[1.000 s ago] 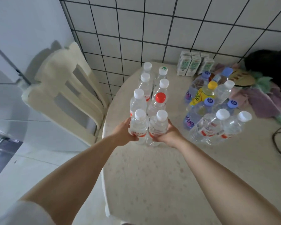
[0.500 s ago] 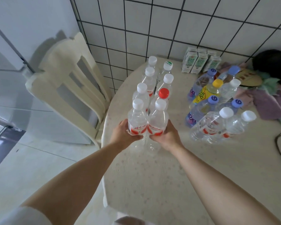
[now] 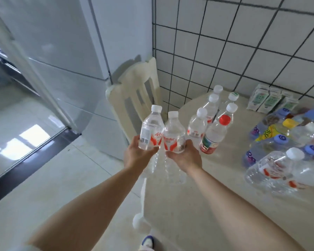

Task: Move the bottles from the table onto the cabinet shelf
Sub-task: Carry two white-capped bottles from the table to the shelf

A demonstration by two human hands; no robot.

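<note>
Nearby, chair point(image 3: 134, 98) beside table point(image 3: 216, 205).

Left of table: open floor point(image 3: 49, 178) — wide room to pass.
Far left: tall white cabinet point(image 3: 65, 57) closes that side.
Table's left edge: cream chair point(image 3: 132, 98) just beside it, its back rising near the left hand point(image 3: 137, 156).
Right of hands: standing bottles point(image 3: 209, 120) in two rows, close to the right hand point(image 3: 186, 157).
Far right: lying bottles point(image 3: 283, 171) and coloured-cap cluster point(image 3: 283, 131) block the table point(image 3: 216, 214).
Near table: bare top — free.
</note>
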